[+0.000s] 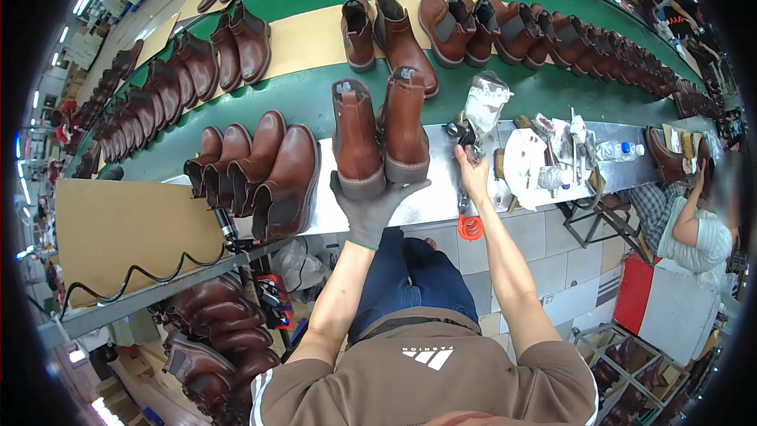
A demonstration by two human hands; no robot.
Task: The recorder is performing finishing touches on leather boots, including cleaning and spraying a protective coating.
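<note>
My left hand, in a grey glove, grips low at the heels of a pair of brown ankle boots; its fingers spread beneath them. The left boot and the right boot stand upright side by side, heels toward me, at the metal-topped bench edge. My bare right hand is closed around the handle of a spray gun, partly hidden by the fingers. A whitish, plastic-wrapped cup sits on the gun. An orange coiled hose hangs below that hand.
Several brown boots lie left of the pair. More boots line the green conveyor behind. White cloth, brushes and a blue-capped bottle lie to the right. Cardboard covers the left side. A co-worker sits far right.
</note>
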